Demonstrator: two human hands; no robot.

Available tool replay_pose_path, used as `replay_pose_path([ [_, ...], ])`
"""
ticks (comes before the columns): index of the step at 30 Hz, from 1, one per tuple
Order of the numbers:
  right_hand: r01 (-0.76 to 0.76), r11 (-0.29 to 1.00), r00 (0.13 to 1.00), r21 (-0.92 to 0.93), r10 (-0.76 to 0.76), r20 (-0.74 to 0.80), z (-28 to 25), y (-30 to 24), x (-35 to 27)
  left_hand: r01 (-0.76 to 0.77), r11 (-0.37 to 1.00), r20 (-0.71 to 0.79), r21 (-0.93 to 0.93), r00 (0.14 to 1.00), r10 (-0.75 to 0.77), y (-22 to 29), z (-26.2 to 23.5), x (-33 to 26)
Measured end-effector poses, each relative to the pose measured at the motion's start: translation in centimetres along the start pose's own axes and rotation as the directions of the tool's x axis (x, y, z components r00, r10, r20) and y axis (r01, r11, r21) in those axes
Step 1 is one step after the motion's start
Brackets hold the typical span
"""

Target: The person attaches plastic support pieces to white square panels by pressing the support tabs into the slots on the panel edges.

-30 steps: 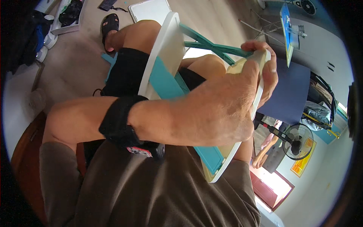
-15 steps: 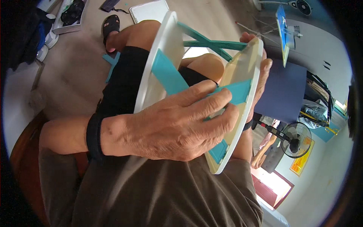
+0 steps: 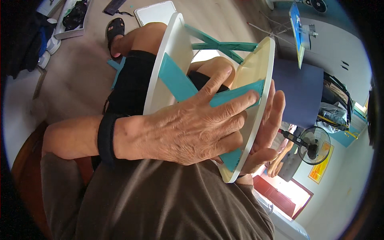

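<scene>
A small frame rests on my lap: a left white panel (image 3: 174,48) and a right cream panel (image 3: 262,56) stand on edge, joined by crossed teal braces. The far teal brace (image 3: 218,45) shows whole. My left hand (image 3: 192,130) covers the middle of the near teal brace (image 3: 176,78). Its index finger points away from me, its middle finger lies along the brace towards the right panel, and the other fingers curl round it. The left thumb is hidden. My right hand (image 3: 264,138) is behind the right panel's outer face, fingers stretched out and partly hidden by the panel.
On the floor lie a loose teal piece (image 3: 117,70) beside my knee, a white panel (image 3: 156,13) and a dark phone-like thing (image 3: 115,5). A box with a black bag (image 3: 75,17) stands far left. To the right are a blue surface (image 3: 300,92) and a fan (image 3: 315,146).
My right hand has slid down the outer face of the right panel, towards me. My left fingers have spread, with the index raised and the middle finger stretched along the brace.
</scene>
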State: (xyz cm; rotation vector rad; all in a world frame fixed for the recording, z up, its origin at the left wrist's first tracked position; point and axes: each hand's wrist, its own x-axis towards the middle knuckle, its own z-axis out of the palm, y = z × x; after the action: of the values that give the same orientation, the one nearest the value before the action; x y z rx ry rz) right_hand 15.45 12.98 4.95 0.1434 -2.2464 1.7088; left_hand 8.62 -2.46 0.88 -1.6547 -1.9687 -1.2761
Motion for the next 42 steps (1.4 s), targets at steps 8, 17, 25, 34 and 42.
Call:
replay_pose_path([
  [8,-0.18,0.968,0.954,0.172,0.215,-0.21,1.8,-1.5,0.3,-0.011,0.998,-0.081,-0.064,0.997,0.006,0.5,1.6,0.4],
  [17,-0.168,0.986,0.986,0.014,0.168,-0.01,1.8,-0.9,1.2,-0.022,0.997,-0.116,-0.072,0.993,0.014,-0.5,1.4,-0.6],
  [25,-0.195,0.981,0.977,0.015,0.196,-0.086,0.0,1.3,0.5,0.021,0.99,-0.111,-0.138,0.993,-0.036,-1.5,-0.7,-2.1],
  [34,-0.536,0.834,0.842,-0.129,0.52,-0.142,-7.6,11.3,0.8,0.066,0.918,-0.224,-0.39,0.961,-0.164,-2.3,-0.2,-3.4],
  [42,-0.624,0.755,0.781,-0.2,0.606,-0.151,-6.8,10.0,0.0,0.254,0.891,-0.135,-0.377,0.936,-0.324,-2.5,-1.7,-4.7],
])
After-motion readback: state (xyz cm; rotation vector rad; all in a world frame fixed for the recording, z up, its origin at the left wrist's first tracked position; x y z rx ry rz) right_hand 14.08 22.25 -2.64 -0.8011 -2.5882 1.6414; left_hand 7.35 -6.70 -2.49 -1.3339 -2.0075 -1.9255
